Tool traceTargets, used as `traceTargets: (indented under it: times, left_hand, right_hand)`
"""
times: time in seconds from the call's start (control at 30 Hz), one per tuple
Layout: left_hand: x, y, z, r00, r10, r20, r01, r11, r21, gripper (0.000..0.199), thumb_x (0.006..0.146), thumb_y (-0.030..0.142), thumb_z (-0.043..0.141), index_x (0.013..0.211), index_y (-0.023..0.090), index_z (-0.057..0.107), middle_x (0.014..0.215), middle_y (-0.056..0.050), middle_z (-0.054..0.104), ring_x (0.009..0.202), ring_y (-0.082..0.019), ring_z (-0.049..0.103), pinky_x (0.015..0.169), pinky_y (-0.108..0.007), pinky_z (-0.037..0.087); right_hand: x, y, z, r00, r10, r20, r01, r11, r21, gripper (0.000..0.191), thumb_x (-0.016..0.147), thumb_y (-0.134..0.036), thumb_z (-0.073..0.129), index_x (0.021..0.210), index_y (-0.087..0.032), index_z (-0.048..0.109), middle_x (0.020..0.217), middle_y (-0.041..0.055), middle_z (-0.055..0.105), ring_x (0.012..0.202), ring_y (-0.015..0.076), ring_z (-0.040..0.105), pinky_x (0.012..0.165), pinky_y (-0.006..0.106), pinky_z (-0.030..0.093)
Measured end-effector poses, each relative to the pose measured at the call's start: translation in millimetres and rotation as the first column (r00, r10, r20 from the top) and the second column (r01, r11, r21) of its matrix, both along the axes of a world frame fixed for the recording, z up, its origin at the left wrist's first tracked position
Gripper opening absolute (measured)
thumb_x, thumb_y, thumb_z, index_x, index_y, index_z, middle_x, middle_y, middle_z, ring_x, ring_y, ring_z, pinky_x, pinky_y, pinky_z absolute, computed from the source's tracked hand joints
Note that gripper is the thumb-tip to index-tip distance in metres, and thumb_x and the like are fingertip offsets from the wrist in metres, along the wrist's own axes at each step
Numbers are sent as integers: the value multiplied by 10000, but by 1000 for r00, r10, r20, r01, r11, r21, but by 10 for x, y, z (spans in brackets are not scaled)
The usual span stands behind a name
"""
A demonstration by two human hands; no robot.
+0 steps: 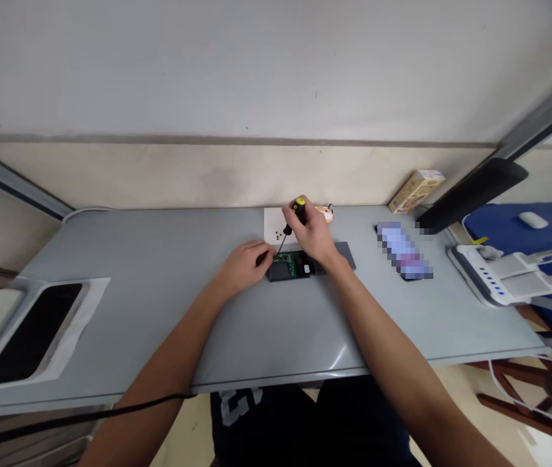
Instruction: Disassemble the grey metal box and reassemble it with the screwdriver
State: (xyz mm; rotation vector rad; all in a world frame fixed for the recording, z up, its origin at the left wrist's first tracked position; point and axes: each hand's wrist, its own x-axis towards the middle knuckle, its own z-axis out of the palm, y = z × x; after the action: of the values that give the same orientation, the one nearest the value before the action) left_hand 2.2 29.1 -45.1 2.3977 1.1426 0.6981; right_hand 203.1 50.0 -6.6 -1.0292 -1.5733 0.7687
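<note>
My right hand (312,230) is wrapped round a screwdriver (298,206) with a black and yellow handle. Its thin shaft slants down to the left, and the tip meets the left part of a green circuit board (284,258). That board sits in an opened dark, flat electronic device (283,275). At the device's left end, my left hand (249,264) has its fingers curled closed against the edge, close to the screwdriver tip. Behind the device lies a white sheet of paper (272,219) with several tiny dark pieces on it, perhaps screws. A grey flat panel (346,254) shows under my right wrist.
A phone with a blurred screen (402,250) lies to the right, near a small box (414,191) and a white power strip (480,275). Far left rests a black-screened tablet-like device (35,331). A black cable (85,415) crosses the desk's front edge.
</note>
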Motion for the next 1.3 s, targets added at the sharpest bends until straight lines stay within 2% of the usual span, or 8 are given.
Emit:
traceTargets:
  times: [0.13, 0.43, 0.53, 0.63, 0.73, 0.93, 1.1, 1.3]
  left_hand:
    - [-2, 6, -3, 1000, -5, -10, 5, 1000, 6, 262, 1038, 287, 437, 976, 205, 679, 963, -50, 719, 897, -203, 652, 855, -357, 511]
    - [-17, 12, -37, 1000, 18, -9, -18, 1000, 1, 243, 1037, 305, 446, 996, 211, 667, 981, -46, 717, 901, -202, 652, 852, -354, 507]
    - [-17, 17, -39, 1000, 23, -9, -23, 1000, 0, 240, 1033, 309, 449, 988, 213, 664, 978, -45, 717, 894, -200, 652, 856, -356, 508]
    - [-14, 27, -36, 1000, 21, -13, -21, 1000, 5, 243, 1023, 311, 453, 975, 211, 670, 970, -50, 719, 896, -205, 655, 864, -364, 514]
    - [-10, 32, -32, 999, 27, -25, -27, 1000, 1, 249, 1021, 312, 455, 977, 212, 678, 972, -52, 721, 899, -207, 659, 859, -363, 517]
    - [-12, 21, -32, 999, 26, -32, -26, 1000, 0, 245, 1025, 298, 443, 996, 218, 672, 980, -51, 719, 890, -207, 650, 843, -357, 506]
    - [-11, 15, -28, 1000, 18, -16, -18, 1000, -3, 224, 1019, 271, 453, 978, 214, 666, 968, -42, 711, 881, -198, 646, 835, -344, 498]
    - [-4, 18, -36, 1000, 13, -4, -13, 1000, 6, 233, 1029, 286, 450, 973, 212, 664, 971, -44, 715, 902, -202, 654, 865, -357, 501]
  right_hand:
    - [22, -39, 6, 999, 35, -14, -36, 999, -20, 310, 981, -548, 549, 890, -257, 498, 713, -25, 494, 674, 150, 493, 645, 312, 396]
    - [125, -171, 211, 976, 217, 26, -216, 975, -45, 268, 1001, -499, 521, 914, -249, 562, 793, -5, 527, 720, 149, 476, 676, 307, 416]
    - [85, -168, 207, 968, 241, -66, -244, 968, -49, 238, 992, -471, 543, 927, -245, 577, 864, 9, 574, 771, 151, 509, 709, 306, 444]
    - [4, -139, 151, 929, 268, -257, -293, 954, -63, 245, 988, -483, 551, 954, -241, 551, 913, 22, 613, 831, 154, 568, 783, 314, 488]
    - [-56, -94, 66, 884, 267, -383, -319, 944, -79, 285, 980, -533, 555, 996, -250, 526, 827, 0, 572, 804, 150, 580, 792, 312, 506]
    - [-105, -9, -59, 856, 212, -471, -273, 960, -63, 390, 938, -649, 570, 1081, -288, 532, 738, -32, 393, 683, 148, 459, 679, 301, 456]
    - [-119, -39, -11, 800, 217, -560, -320, 943, -91, 499, 985, -701, 387, 1177, -272, 554, 754, -3, 410, 697, 172, 478, 681, 323, 471]
    - [-124, -81, 6, 795, 231, -561, -345, 933, -104, 431, 958, -697, 466, 997, -271, 514, 826, 23, 482, 743, 174, 517, 700, 320, 489]
